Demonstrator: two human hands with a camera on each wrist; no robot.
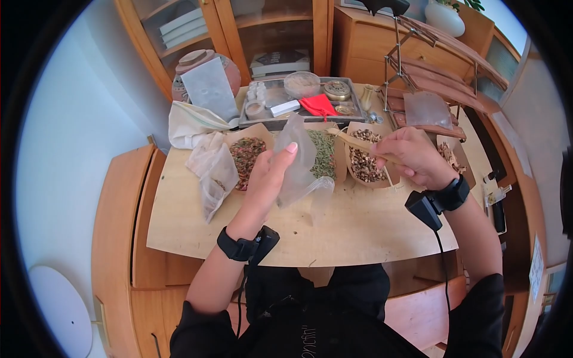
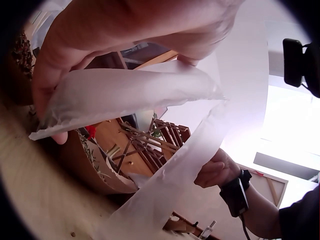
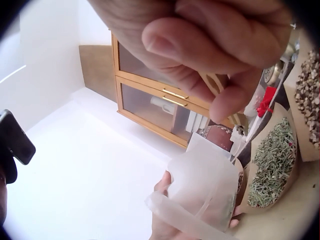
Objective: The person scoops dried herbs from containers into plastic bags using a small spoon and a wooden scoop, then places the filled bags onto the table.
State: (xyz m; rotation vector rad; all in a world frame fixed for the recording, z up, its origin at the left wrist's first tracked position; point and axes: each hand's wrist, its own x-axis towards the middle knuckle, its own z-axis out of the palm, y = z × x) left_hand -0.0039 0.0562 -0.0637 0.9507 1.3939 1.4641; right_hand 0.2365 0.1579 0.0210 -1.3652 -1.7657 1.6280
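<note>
- At the bottom centre of the head view, a black short-sleeved shirt carries white lettering, turned sideways and not clearly legible.
- At the upper centre, a dark-covered book behind the cabinet's glass bears pale characters too small to read.
- At the centre, the left hand pinches a translucent, frosted pouch between thumb and fingers; in the left wrist view the pouch's mouth gapes.
- Right of centre, the right hand has its fingers curled together, pinching the handle of a pale wooden utensil, whose far end points left towards the pouch.
- Across the pale wooden tabletop stand brown paper trays: one left of centre holds reddish dried petals, the middle one green needle-like herb, the next brown-and-cream chopped pieces, and the rightmost light brown flakes.
- At centre left, a whitish gauzy bag slumps beside the petals, with some dark matter inside.
- At the upper centre, a grey rectangular tray holds a clear bowl of pale powder, a round brass-coloured tin, a red cloth pouch and a small white box.
</note>
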